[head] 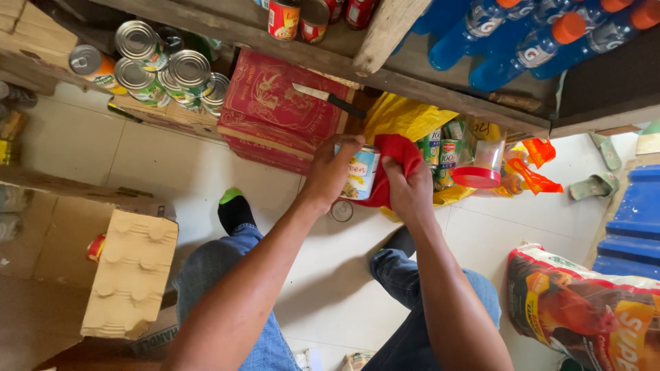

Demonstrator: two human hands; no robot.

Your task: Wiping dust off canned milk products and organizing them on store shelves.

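Observation:
My left hand (330, 172) grips a tin can (360, 173) with a blue and yellow label, held in front of me above the white tiled floor. My right hand (408, 189) presses a red cloth (393, 159) against the can's right side and top. Both forearms reach out over my knees in blue jeans. Just beyond the can lies a red printed carton (271, 110) with a knife (328, 99) resting on its top.
Stacked tin cans (159, 69) lie on a carton at the left. A yellow bag (405, 120) holds more cans (440, 148). Blue drink bottles (522, 41) lie on a wooden shelf. A cardboard box (130, 275) sits left, a printed feed sack (584, 309) right.

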